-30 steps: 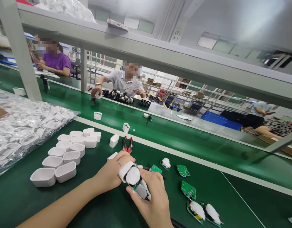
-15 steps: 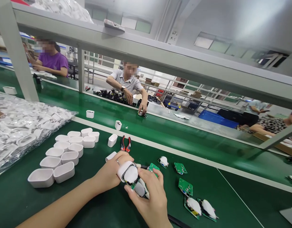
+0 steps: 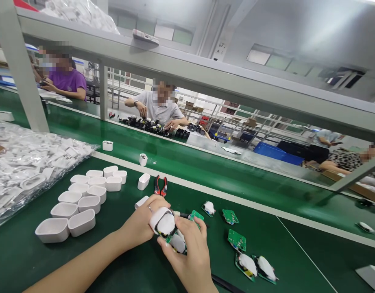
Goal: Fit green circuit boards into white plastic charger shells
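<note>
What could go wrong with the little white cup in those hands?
The white-topped part sits at the mouth of the white case in the left hand; if it tilts, it might catch on the rim. The right hand, which grips that part, could also nudge the green board close by its fingers. And the left forearm passes near the open cases, so it might bump one.

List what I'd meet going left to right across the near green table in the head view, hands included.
Clear bag of white parts → grouped white cups → left hand → held white casing → right hand → pair of white-topped circuit boards → white piece at the right edge.
</note>
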